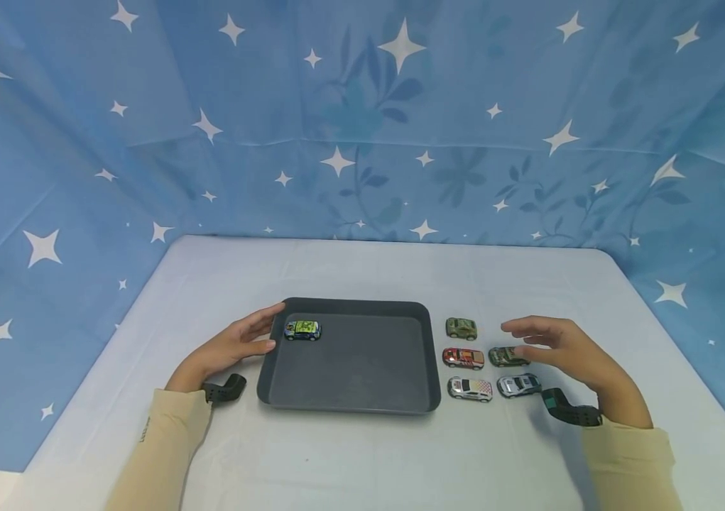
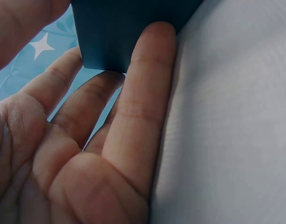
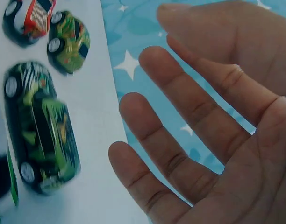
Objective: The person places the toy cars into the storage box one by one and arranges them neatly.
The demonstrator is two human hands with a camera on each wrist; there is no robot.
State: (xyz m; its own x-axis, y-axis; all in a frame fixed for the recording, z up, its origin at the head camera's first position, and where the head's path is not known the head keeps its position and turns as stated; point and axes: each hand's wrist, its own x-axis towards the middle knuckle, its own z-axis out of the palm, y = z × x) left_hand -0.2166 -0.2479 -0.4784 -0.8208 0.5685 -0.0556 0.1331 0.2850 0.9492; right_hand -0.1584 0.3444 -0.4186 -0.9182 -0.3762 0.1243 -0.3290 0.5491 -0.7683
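My left hand [image 1: 234, 344] rests against the left side of a dark grey tray [image 1: 362, 406], fingers extended. In the left wrist view, fingertips touch the outer wall of the tray [image 2: 105, 46]. A toy car with a yellow-green roof [image 1: 302, 330] sits inside, near the tray's back left corner. My right hand [image 1: 563, 348] hovers over the toy cars right of the tray, holding nothing. Nearest to it is a green camouflage car [image 1: 504, 356], partly covered by the thumb in the head view. The right wrist view shows this green car [image 3: 42, 130] apart from the spread fingers.
Around it on the white table [image 1: 362, 461] stand a small camouflage car [image 1: 461, 328], a red car [image 1: 463, 358], a white car [image 1: 470, 389] and a silver car [image 1: 518, 385]. A blue star-patterned cloth [image 1: 362, 191] hangs behind the table.
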